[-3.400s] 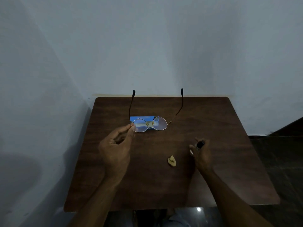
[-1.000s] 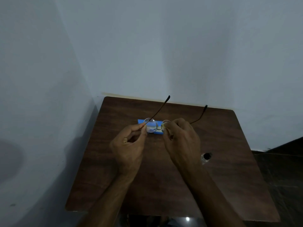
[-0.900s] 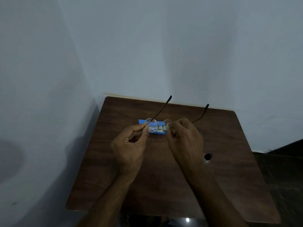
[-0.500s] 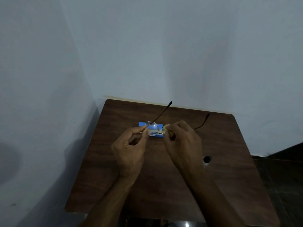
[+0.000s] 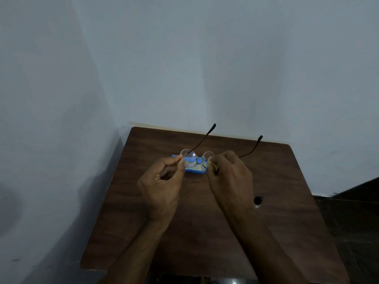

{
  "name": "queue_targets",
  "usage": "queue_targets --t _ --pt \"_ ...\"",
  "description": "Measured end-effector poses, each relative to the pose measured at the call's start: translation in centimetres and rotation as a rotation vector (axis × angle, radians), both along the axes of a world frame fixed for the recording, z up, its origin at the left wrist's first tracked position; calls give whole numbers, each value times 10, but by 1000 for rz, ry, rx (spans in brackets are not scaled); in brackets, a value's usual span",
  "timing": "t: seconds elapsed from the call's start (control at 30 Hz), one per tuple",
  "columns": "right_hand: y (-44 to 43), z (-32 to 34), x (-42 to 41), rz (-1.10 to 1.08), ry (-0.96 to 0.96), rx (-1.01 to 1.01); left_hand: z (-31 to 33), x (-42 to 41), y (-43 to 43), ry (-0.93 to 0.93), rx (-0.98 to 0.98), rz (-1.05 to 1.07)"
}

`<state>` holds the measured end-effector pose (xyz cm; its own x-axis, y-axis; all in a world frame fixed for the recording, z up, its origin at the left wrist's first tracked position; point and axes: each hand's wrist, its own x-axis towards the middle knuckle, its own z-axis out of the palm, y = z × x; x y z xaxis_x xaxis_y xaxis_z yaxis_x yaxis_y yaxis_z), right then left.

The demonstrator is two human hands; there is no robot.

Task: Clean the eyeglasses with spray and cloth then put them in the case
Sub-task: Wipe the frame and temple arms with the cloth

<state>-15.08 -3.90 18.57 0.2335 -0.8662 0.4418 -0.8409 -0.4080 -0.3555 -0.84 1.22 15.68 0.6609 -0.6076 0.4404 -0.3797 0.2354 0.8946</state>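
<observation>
Round wire-rimmed eyeglasses (image 5: 189,159) hang above the table with their temples open and pointing away from me. My left hand (image 5: 162,186) pinches the frame at its left hinge. My right hand (image 5: 229,177) presses a small yellowish cloth (image 5: 211,163) against the right lens, covering most of it. A blue case (image 5: 200,171) lies on the table right under the glasses, partly hidden by them. The small spray bottle (image 5: 258,200) with a dark cap stands on the table just right of my right wrist.
The dark wooden table (image 5: 287,212) sits in a corner, with pale walls close behind and to the left. Its right edge drops to a dark floor (image 5: 359,218).
My right hand put the spray bottle down, picked the cloth off the table and brought it to the right lens. Over the last second the glasses tilted slightly; both hands stay in place.
</observation>
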Motion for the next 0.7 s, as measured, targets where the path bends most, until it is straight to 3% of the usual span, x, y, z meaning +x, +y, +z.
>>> queue_targets --t 0.2,0.33,0.7 --pt "0 6 2 79 -76 21 -1 4 -1 -82 -1 -6" --pt "-14 6 -1 23 3 47 -1 4 0 -116 -2 -37" --pt "0 3 8 42 -86 7 1 14 -11 -15 -8 14"
